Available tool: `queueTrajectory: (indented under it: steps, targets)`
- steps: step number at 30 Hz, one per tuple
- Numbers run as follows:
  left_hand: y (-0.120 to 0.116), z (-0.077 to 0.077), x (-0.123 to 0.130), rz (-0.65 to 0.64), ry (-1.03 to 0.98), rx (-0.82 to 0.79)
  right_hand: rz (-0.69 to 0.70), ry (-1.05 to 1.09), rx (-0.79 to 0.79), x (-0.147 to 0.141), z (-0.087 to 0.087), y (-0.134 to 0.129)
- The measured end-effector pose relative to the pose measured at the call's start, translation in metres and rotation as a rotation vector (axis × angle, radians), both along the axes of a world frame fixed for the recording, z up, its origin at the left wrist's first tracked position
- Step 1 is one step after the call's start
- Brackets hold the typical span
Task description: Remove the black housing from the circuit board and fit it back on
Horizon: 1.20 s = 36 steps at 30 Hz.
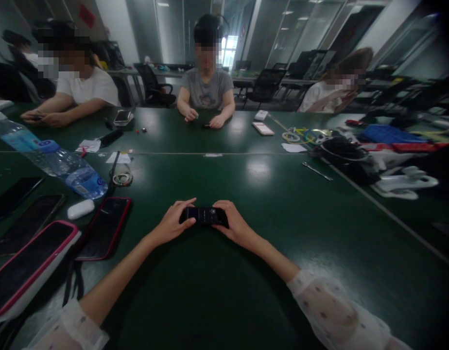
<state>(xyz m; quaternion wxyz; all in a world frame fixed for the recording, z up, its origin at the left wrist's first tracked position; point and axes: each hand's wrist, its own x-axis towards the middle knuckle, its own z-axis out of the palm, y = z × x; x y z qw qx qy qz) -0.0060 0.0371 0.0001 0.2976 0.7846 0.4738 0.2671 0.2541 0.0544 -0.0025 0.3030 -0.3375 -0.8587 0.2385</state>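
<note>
A small black device with a lit dark screen, showing small white marks, lies lengthwise between my hands over the green table. My left hand grips its left end, with the thumb on the front and a finger along the top edge. Around its right end my right hand is closed, fingers on top and thumb below. The marks on the screen are too small to read.
At the left are several phones, a white earbud case and water bottles. A wrench, cables and a white tool lie at the right. Three people sit across the table; another is farther back.
</note>
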Motion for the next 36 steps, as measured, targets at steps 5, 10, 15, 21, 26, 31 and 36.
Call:
queueTrajectory:
  steps: [5, 10, 15, 21, 26, 31, 36]
  targets:
    - [-0.001, 0.001, 0.000, 0.021, 0.021, -0.047, -0.002, 0.044, -0.133, 0.001, 0.004, -0.002]
    - [-0.002, 0.004, 0.000, 0.009, 0.010, -0.060, -0.003, 0.106, -0.315, 0.005, 0.004, 0.003]
    - [-0.001, 0.002, 0.000, 0.002, 0.006, -0.068, 0.027, 0.147, -0.404, 0.006, 0.005, 0.007]
    - [-0.002, 0.005, 0.000, -0.002, -0.007, -0.072, 0.029, 0.132, -0.423, 0.006, 0.006, 0.008]
    - [-0.003, 0.009, -0.002, -0.001, 0.003, -0.119, 0.018, 0.118, -0.422, 0.005, 0.010, 0.007]
    - [-0.002, 0.009, -0.003, -0.002, 0.005, -0.141, 0.013, 0.109, -0.416, 0.004, 0.011, 0.006]
    - [-0.001, 0.010, -0.003, 0.002, -0.007, -0.171, -0.014, 0.096, -0.396, 0.003, 0.013, 0.005]
